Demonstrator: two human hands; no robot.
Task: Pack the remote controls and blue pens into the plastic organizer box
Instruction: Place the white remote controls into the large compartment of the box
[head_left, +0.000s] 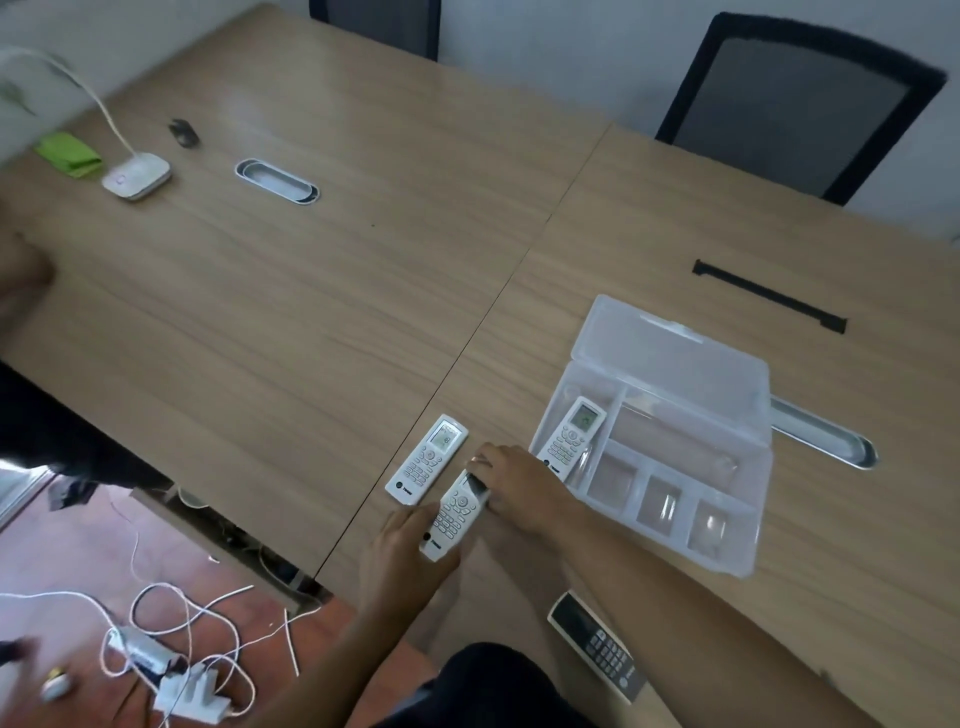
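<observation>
Wood-grain office table (311, 291) carries a clear plastic organizer box (670, 467), lid open, one white remote control (571, 439) in its left compartment. Both hands grip a second white remote (457, 514): left hand (410, 558) at its lower end, right hand (519, 480) fingers curled over its top. A third white remote (427, 460) lies just beside.
</observation>
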